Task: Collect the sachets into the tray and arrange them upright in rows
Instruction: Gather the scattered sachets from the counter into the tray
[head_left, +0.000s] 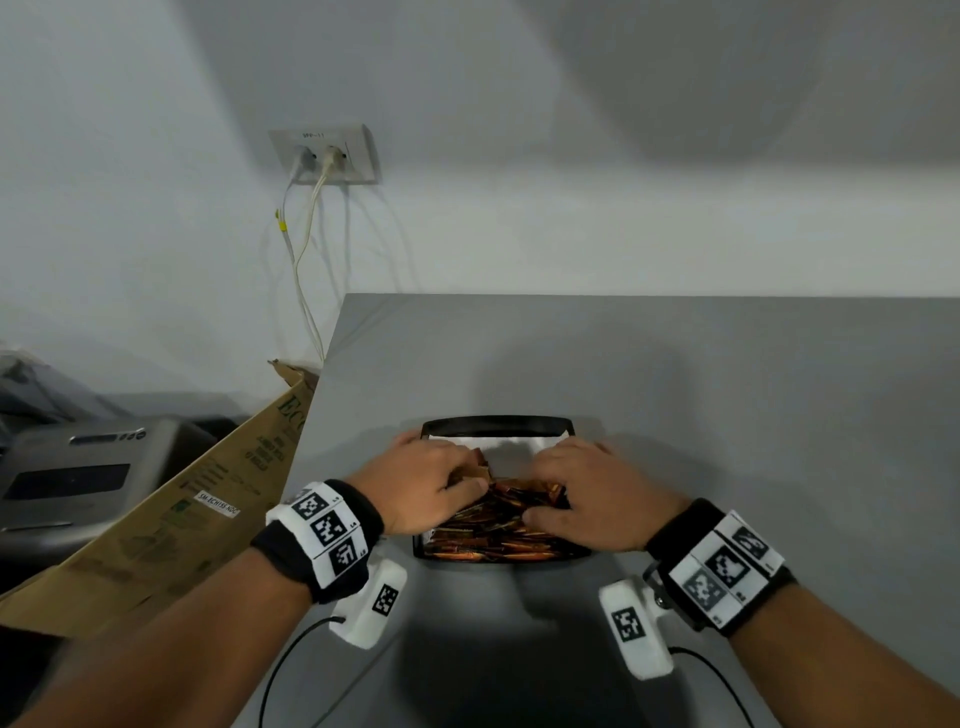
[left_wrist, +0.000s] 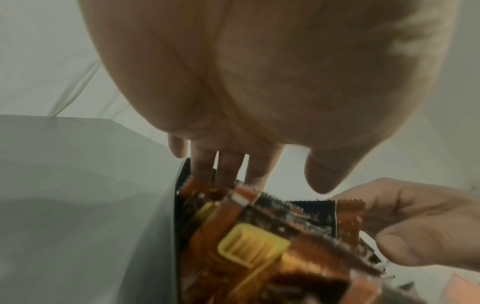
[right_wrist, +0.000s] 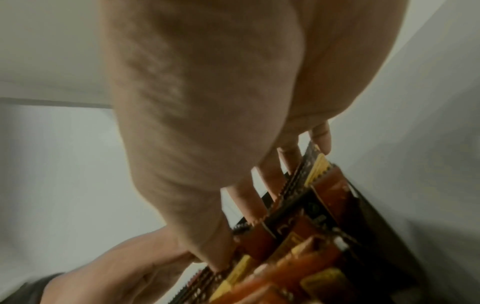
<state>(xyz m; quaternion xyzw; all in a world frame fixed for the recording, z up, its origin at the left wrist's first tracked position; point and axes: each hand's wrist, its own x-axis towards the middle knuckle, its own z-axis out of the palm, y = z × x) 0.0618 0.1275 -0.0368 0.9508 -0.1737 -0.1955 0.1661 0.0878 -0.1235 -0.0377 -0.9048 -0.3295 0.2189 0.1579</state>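
A black tray (head_left: 498, 423) lies on the grey table (head_left: 727, 389), with a white paper liner (head_left: 501, 448) bare in its far half. Orange, brown and black sachets (head_left: 493, 525) fill its near half, mostly on edge. My left hand (head_left: 441, 480) reaches over the tray's left side. Its straight fingers (left_wrist: 228, 170) touch the tops of the rearmost sachets (left_wrist: 254, 246), thumb held free. My right hand (head_left: 582, 491) is over the right side. Its fingers (right_wrist: 244, 201) go behind a bunch of sachets (right_wrist: 293, 242), the thumb pinching from the front.
The table's left edge runs just left of the tray. Below it lean a brown cardboard box (head_left: 182, 509) and a grey machine (head_left: 78, 467). A wall socket (head_left: 324, 156) with hanging cables is behind. Bare tabletop lies to the right and beyond the tray.
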